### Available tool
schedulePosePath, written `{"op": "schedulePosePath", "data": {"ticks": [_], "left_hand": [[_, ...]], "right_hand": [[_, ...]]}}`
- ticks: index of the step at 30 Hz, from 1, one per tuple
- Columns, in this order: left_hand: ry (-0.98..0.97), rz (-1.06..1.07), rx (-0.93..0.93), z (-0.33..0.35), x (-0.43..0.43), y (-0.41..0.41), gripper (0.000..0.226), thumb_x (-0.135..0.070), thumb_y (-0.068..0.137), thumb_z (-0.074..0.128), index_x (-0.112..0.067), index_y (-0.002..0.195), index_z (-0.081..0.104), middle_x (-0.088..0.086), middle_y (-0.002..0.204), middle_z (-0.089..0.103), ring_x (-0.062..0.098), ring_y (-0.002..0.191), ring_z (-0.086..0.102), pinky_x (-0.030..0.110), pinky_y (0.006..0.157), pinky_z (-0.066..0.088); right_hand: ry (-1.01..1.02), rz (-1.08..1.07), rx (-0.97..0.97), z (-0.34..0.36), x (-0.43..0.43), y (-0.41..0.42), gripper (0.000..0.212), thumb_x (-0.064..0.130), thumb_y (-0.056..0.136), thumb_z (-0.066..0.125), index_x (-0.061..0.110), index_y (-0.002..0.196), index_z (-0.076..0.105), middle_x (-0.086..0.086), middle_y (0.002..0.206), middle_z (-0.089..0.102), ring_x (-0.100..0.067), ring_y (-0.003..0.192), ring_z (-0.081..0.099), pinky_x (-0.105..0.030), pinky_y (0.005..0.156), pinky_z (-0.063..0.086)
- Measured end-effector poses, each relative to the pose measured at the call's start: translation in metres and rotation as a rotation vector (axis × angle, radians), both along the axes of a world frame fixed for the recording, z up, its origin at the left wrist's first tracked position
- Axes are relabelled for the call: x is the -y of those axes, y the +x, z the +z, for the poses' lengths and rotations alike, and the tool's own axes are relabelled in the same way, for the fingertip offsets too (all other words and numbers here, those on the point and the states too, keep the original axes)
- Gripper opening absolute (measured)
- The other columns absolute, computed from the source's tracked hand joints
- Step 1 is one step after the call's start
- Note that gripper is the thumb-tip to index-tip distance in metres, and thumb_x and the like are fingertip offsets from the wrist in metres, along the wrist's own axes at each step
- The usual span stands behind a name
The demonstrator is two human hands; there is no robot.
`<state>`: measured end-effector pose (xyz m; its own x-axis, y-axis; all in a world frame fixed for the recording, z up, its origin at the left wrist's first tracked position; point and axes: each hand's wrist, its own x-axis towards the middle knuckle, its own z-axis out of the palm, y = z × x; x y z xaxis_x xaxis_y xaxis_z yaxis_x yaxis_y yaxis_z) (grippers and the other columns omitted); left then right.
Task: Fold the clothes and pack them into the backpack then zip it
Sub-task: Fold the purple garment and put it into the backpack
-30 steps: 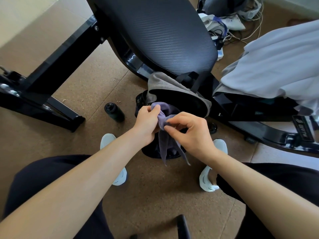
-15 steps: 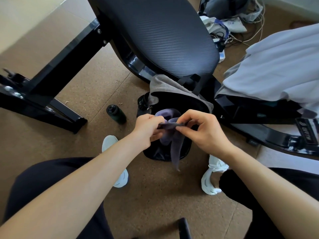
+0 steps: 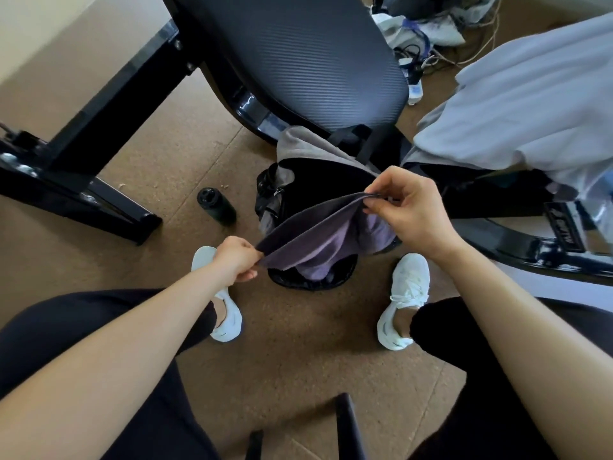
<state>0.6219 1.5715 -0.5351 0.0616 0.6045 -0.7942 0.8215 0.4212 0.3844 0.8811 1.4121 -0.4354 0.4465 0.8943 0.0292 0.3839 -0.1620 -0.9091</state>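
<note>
A purple-grey garment (image 3: 318, 234) is stretched out between my two hands, just above the open backpack. My left hand (image 3: 237, 258) grips its lower left corner. My right hand (image 3: 406, 207) pinches the upper right edge between thumb and fingers. The rest of the cloth sags towards the bag's mouth. The black and grey backpack (image 3: 298, 154) stands on the floor between my feet, leaning against the black padded bench (image 3: 292, 61), its top open. The garment hides most of the bag's inside.
A dark bottle (image 3: 217, 207) lies on the cork floor left of the backpack. A light grey garment (image 3: 530, 104) is draped over the frame at the right. Black frame bars (image 3: 86, 194) cross at left. Cables and clutter (image 3: 428, 31) lie at the back. My white shoes (image 3: 403, 300) flank the bag.
My hands have pulled apart, the left down and left, the right up and right. The garment, bunched between them before, is now spread taut over the bag's opening.
</note>
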Motion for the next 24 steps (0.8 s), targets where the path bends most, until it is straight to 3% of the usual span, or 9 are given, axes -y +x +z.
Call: {"op": "schedulePosePath", "data": {"ticks": [3,6,12,14,17,19,21,24], "left_hand": [[0.06,-0.019,-0.05,-0.001,0.003,-0.009,0.003,-0.015,0.097,0.066,-0.014,0.099,0.067,0.015,0.089,0.07,0.021,0.06,0.064,0.027,0.048,0.056],[0.179,-0.025,0.005,0.002,0.004,-0.006,0.01,-0.008,0.096,0.064,-0.017,0.099,0.068,0.015,0.09,0.072,0.023,0.067,0.068,0.031,0.054,0.059],[0.225,0.122,0.402,0.036,-0.017,0.014,0.031,0.004,0.098,0.056,-0.021,0.102,0.073,0.006,0.12,0.069,0.017,0.092,0.069,0.027,0.059,0.058],[0.241,0.175,0.555,0.057,-0.022,0.022,0.035,0.008,0.097,0.051,-0.018,0.103,0.073,0.004,0.128,0.065,0.012,0.091,0.067,0.022,0.059,0.057],[0.27,0.156,0.75,0.083,-0.029,0.028,0.041,0.014,0.096,0.044,-0.014,0.103,0.073,-0.004,0.137,0.06,0.012,0.111,0.065,0.02,0.068,0.057],[0.26,0.142,0.895,0.092,-0.036,0.028,0.046,0.016,0.096,0.036,-0.01,0.103,0.073,0.002,0.129,0.068,0.019,0.118,0.066,0.026,0.081,0.059],[0.327,0.075,0.923,0.096,-0.04,0.024,0.05,0.018,0.092,0.032,-0.007,0.101,0.075,0.009,0.116,0.074,0.022,0.115,0.069,0.034,0.092,0.059],[0.523,-0.177,0.638,0.084,-0.046,0.018,0.058,0.015,0.084,0.037,-0.025,0.086,0.08,0.001,0.095,0.077,0.02,0.098,0.071,0.038,0.092,0.059]], "right_hand": [[-0.015,-0.024,0.049,-0.007,0.001,0.006,0.011,0.003,0.084,0.073,0.011,0.086,0.066,-0.008,0.083,0.072,-0.027,0.082,0.071,-0.052,0.08,0.056],[-0.051,-0.11,0.115,-0.013,0.002,0.009,0.011,0.006,0.084,0.072,0.012,0.085,0.064,-0.009,0.079,0.07,-0.027,0.078,0.068,-0.046,0.077,0.056],[-0.095,-0.47,0.044,-0.014,0.004,0.025,0.028,0.009,0.091,0.07,0.031,0.078,0.057,0.0,0.079,0.066,-0.025,0.077,0.07,-0.041,0.073,0.061],[-0.069,-0.555,-0.121,-0.013,0.003,0.027,0.027,0.006,0.094,0.067,0.027,0.081,0.056,-0.005,0.085,0.064,-0.024,0.08,0.069,-0.037,0.068,0.064],[0.018,-0.616,-0.243,-0.006,-0.001,0.026,0.024,0.002,0.097,0.063,0.022,0.085,0.055,-0.008,0.088,0.06,-0.022,0.085,0.066,-0.03,0.067,0.063],[0.102,-0.623,-0.278,-0.003,-0.005,0.024,0.023,0.001,0.098,0.061,0.019,0.087,0.053,-0.006,0.086,0.058,-0.018,0.084,0.065,-0.03,0.07,0.063],[0.088,-0.602,-0.27,-0.006,-0.007,0.025,0.023,0.001,0.098,0.061,0.019,0.087,0.053,-0.006,0.086,0.06,-0.017,0.085,0.066,-0.029,0.074,0.063],[-0.133,-0.524,-0.269,-0.017,-0.007,0.028,0.024,0.001,0.094,0.066,0.017,0.081,0.055,-0.007,0.083,0.06,-0.025,0.087,0.068,-0.034,0.075,0.063]]}}
